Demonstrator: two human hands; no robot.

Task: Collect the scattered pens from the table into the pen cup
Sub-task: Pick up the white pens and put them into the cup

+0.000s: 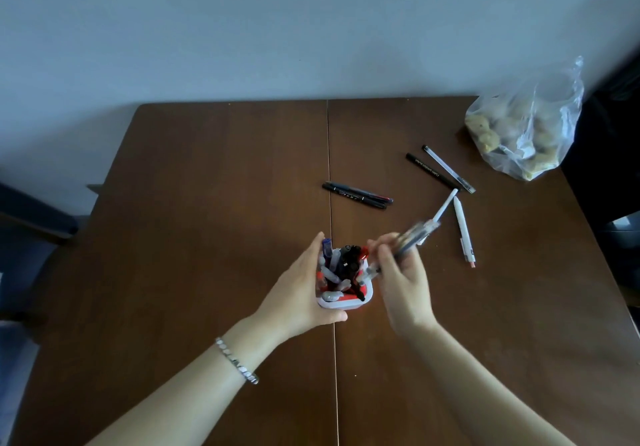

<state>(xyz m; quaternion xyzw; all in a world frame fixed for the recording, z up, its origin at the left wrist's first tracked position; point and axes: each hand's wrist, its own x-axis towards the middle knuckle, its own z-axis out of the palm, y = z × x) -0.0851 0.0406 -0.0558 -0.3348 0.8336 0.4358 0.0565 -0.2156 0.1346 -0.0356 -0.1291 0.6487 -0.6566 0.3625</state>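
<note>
1. My left hand point(304, 290) was wrapped around the white pen cup point(346, 302) just below the middle of the frame, I judge to keep it from tipping while I loaded it; the cup was already crowded with pens standing at odd angles.
2. My right hand point(403, 274) was closed on a small bundle of pens point(412, 238), tilted with the lower ends at the cup's right rim. The bundle was blurred, so I could not count it.
3. Angling the pens down made sense: they had to find a gap among those already inside.
4. Still lying on the table point(173, 238) to the right of centre were a pair of dark pens point(358, 195), a black pen with printing point(431, 170), a clear-barrelled pen point(448, 168) beside it, and a white pen point(464, 231) nearer my right hand.
5. The black pen carried pale lettering along its barrel, and one of the dark pair had small marks, but neither was sharp enough to read.
6. A clear plastic bag point(526, 127) of lumpy yellowish things sat in the upper right, away from the work.
</note>
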